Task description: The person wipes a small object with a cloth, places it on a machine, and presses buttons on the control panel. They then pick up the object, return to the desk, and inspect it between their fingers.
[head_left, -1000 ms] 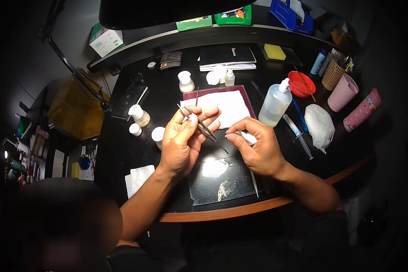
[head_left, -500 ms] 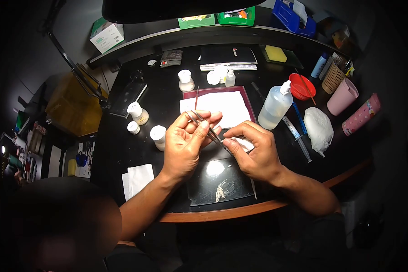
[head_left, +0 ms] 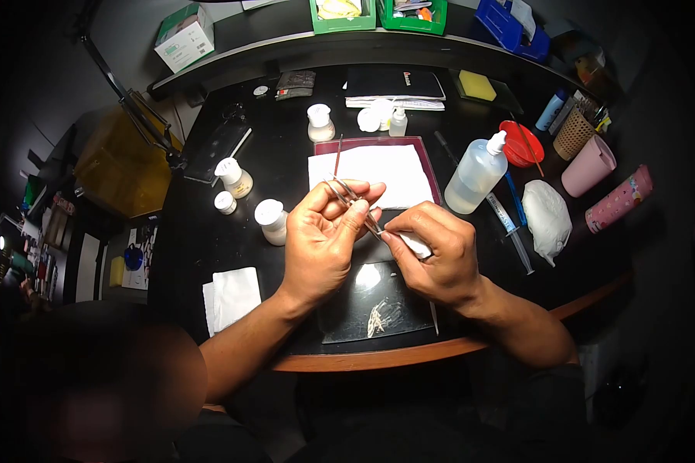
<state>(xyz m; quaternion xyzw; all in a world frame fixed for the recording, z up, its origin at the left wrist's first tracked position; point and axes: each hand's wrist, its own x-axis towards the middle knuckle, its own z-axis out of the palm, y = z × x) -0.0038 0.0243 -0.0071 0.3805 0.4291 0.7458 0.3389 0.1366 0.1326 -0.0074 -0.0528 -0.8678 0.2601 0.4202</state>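
Metal tweezers [head_left: 371, 222] slant between my hands above the desk, their two thin prongs spread at the upper left. The thumb and fingers of my left hand [head_left: 328, 231] are closed around them. My right hand [head_left: 439, 251] pinches a folded white tissue [head_left: 416, 245] against the lower end of the tweezers. The fingertips hide that end, so I cannot see whether anything small is there. Beneath the hands lies a dark glass slab [head_left: 347, 316] bearing a smear of cream-coloured paste [head_left: 376, 320].
A white cloth on a maroon tray [head_left: 428, 166] lies beyond my hands, with a thin red brush [head_left: 338, 156]. White-capped jars [head_left: 271, 221] stand left. To the right are a squeeze bottle [head_left: 475, 176], a syringe [head_left: 514, 231], a red bowl [head_left: 521, 145] and a white lump [head_left: 547, 222].
The right fingers with the tissue have shifted up along the tweezers, covering their lower part. The tweezers have turned slightly in my left hand. The camera view has tilted a little.
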